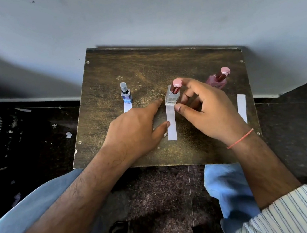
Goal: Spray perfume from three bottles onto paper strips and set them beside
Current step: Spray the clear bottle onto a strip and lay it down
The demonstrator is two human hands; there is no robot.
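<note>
Three perfume bottles stand in a row on a small dark wooden table (pixel 144 64). The left one is blue with a clear cap (pixel 126 92), and a white paper strip (pixel 127 107) lies in front of it. The middle bottle is clear glass with a pink cap (pixel 173 93); a second white strip (pixel 171 126) lies in front of it. My right hand (pixel 208 109) curls around this bottle, forefinger at the cap and thumb at the base. My left hand (pixel 137 129) rests flat beside the strip, thumb touching its edge. A pink bottle (pixel 218 80) stands at the right.
A third white strip (pixel 242 107) lies near the table's right edge. A grey wall runs right behind the table. The dark floor on the left has scattered paper scraps (pixel 68 134). My knees in blue trousers sit under the front edge.
</note>
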